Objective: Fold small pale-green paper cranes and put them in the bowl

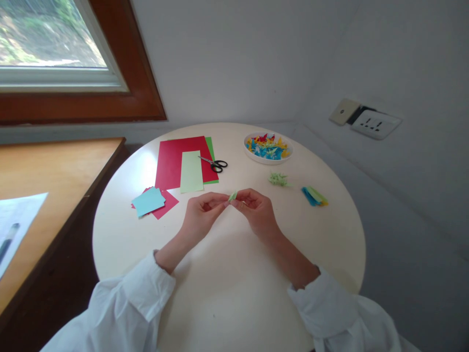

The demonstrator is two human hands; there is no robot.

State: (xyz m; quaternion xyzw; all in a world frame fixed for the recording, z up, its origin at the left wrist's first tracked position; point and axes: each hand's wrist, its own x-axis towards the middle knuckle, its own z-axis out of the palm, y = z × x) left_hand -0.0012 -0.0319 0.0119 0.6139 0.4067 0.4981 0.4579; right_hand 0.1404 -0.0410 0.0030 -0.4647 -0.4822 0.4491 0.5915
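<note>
Over the middle of the round cream table [227,274], my left hand [202,211] and my right hand [256,208] meet, fingers pinched together on a small folded piece of light green paper [232,196]. Both hands hold it a little above the tabletop. Most of the paper is hidden by my fingertips. White sleeves cover both forearms.
Red and green sheets [172,161] with a pale green strip [191,171] and black scissors [216,164] lie at the back left. Small blue and red squares [149,201] sit left. A white dish of coloured folded pieces [268,146], a green folded piece [278,179] and paper strips [314,196] lie at the right. A wooden desk [47,186] stands left.
</note>
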